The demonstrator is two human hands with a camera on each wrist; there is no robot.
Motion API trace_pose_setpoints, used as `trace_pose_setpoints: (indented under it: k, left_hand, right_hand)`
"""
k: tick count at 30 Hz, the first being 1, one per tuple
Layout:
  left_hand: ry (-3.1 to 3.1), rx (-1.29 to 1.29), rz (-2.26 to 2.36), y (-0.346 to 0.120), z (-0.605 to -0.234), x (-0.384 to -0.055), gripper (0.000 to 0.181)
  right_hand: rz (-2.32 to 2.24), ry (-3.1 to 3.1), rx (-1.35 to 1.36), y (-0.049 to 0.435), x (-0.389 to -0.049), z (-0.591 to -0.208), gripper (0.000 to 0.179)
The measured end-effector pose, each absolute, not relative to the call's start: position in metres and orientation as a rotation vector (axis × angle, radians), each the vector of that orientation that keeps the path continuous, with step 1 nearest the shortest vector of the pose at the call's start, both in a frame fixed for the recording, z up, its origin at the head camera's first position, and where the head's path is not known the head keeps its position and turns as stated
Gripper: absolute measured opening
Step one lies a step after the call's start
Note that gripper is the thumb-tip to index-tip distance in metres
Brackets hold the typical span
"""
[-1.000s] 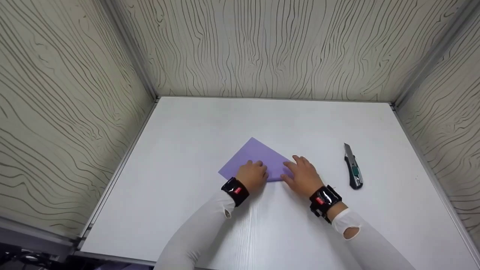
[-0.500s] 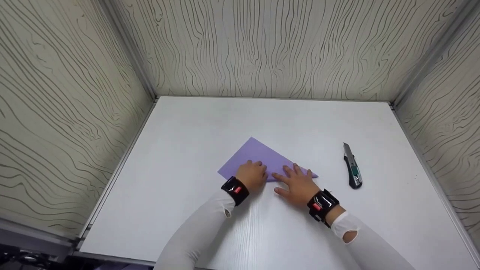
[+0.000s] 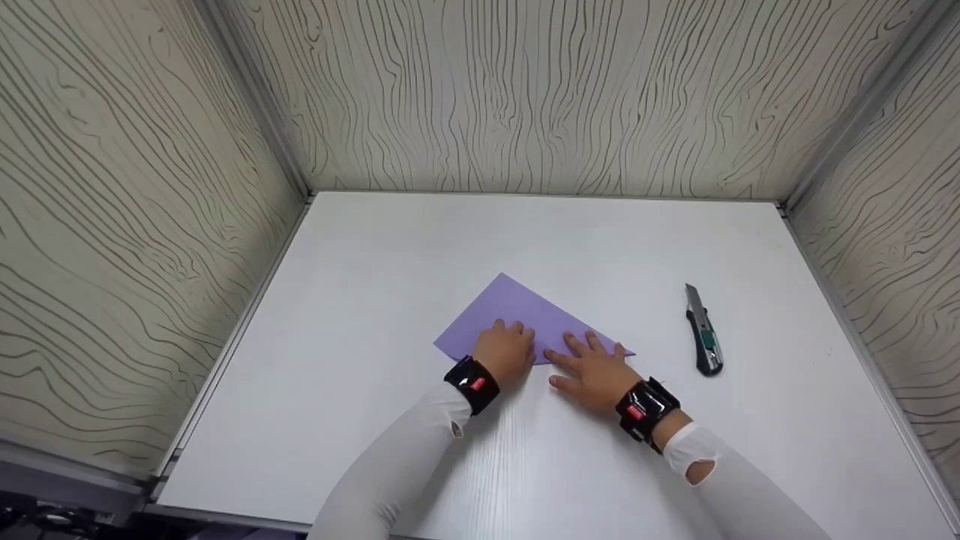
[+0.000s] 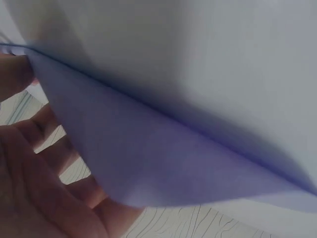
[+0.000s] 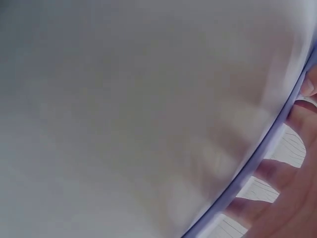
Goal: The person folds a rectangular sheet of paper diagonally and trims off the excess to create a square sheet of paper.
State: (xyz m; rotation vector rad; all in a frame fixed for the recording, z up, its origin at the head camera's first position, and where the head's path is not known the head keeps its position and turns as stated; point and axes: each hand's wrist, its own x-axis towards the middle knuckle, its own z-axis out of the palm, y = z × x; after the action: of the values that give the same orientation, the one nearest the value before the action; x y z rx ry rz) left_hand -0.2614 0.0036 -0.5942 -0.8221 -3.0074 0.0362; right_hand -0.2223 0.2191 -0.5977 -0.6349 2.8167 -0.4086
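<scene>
A folded sheet of purple paper (image 3: pixel 514 311) lies on the white table, one corner pointing away from me. My left hand (image 3: pixel 505 352) rests on its middle near the front folded edge, fingertips on the paper. In the left wrist view that hand's fingers (image 4: pixel 59 153) reach over the paper (image 4: pixel 148 144), with the thumb at its edge; part of the front layer bows up. My right hand (image 3: pixel 598 375) lies with fingers spread on the right part of the sheet. The right wrist view shows these fingers (image 5: pixel 277 173) across the folded edge (image 5: pixel 247 166).
A utility knife (image 3: pixel 703 330) with its blade out lies to the right of the paper. Patterned panels (image 3: pixel 525 97) wall the white table (image 3: pixel 375 247) at the back and sides.
My right hand has moved left and toward me along the front edge, baring the paper's right corner, then stayed there. My left hand keeps its place.
</scene>
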Motion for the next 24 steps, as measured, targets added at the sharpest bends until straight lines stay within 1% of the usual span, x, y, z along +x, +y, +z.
trace_pose_setpoints:
  k: [8,18,24]
  left_hand:
    - [-3.047,-0.829,0.136,0.0041,-0.5937,-0.2625,0.052]
    - [-3.087,-0.839,0.197,0.0046,-0.5914,-0.264,0.058]
    - [-3.131,-0.826,0.141,0.0063,-0.5902,-0.2635,0.061]
  right_hand:
    - [-0.37,2.831,-0.655,0.2185,-0.2234,-0.5954,0.057]
    - [-0.344,2.85,-0.657,0.2185,-0.2249,-0.5924,0.054]
    - [-0.379,2.902,-0.609,0.2172,-0.2272,-0.5942,0.05]
